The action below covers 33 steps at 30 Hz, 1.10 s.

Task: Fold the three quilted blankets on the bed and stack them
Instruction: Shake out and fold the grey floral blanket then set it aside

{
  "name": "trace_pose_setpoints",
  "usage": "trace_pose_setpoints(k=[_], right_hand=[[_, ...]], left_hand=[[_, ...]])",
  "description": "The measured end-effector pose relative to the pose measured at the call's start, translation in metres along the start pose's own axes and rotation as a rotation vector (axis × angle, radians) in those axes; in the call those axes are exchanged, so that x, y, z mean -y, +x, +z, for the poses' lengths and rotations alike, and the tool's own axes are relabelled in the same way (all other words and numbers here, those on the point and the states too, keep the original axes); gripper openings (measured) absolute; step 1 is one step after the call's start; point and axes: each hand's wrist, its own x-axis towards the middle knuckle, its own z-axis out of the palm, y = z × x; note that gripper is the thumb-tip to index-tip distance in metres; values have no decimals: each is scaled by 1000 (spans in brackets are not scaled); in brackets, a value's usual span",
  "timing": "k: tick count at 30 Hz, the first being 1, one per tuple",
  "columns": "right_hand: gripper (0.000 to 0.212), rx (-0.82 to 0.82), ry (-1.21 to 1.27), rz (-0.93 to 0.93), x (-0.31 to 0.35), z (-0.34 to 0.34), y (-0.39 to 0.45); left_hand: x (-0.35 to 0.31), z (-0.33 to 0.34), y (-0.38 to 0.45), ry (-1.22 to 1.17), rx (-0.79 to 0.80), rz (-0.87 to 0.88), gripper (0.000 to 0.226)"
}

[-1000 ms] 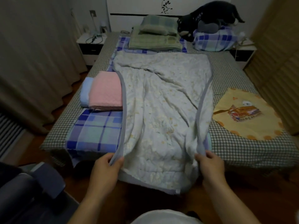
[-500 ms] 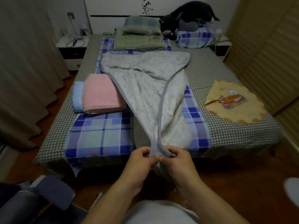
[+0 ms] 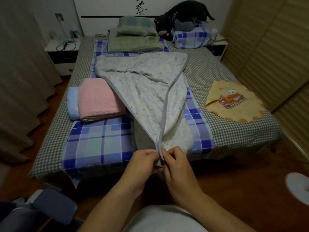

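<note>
Bed [image 3: 242, 136], checked cover, fills the centre of the frame; I view it from its foot edge. Across its middle lies the white quilted blanket [image 3: 147, 91], grey-bound, its far end spread wide toward the upper centre and its two long edges converging to a point at the lower centre, so its long axis runs straight away from me, from fingers to headboard. To the left of it, at centre left, the pink folded blanket [image 3: 98, 99] rests on the blue folded blanket [image 3: 73, 102], the white blanket's edge just overlapping the pink one; I judge these two finished and this third one mid-fold. At the lower centre my left hand [image 3: 142, 164] and right hand [image 3: 175, 166] meet, knuckles nearly touching, each pinching one bound corner [image 3: 160, 156] of the near end, the two corners brought together. Both hands are equally near the blanket; all the cloth lies beyond the fingers, up-frame. The next fold, I judge, depends on keeping those matched corners aligned on that axis.
</note>
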Motion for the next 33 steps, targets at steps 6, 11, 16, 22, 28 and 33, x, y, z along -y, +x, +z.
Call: trace_pose_setpoints(k=[6,11,16,22,28,33], right_hand=[[51,-68,-158,-127,0,0,0],[58,22,-49,-184,-2,-7,-8],[43,-234,221,-119,-4,-17,11],[23,-278,709,192,-2,-72,62],[27,-339,694,-3,1,-149,119],[58,-350,829,180,-13,-159,131]], left_hand=[[-4,-1,-1,-5,3,-27,29],[-17,-2,-8,-90,37,-36,28],[-36,3,10,52,-73,102,56],[-85,-1,36,1035,45,834,57],[-184,29,59,1193,424,1159,31],[-233,59,85,1132,137,1331,11]])
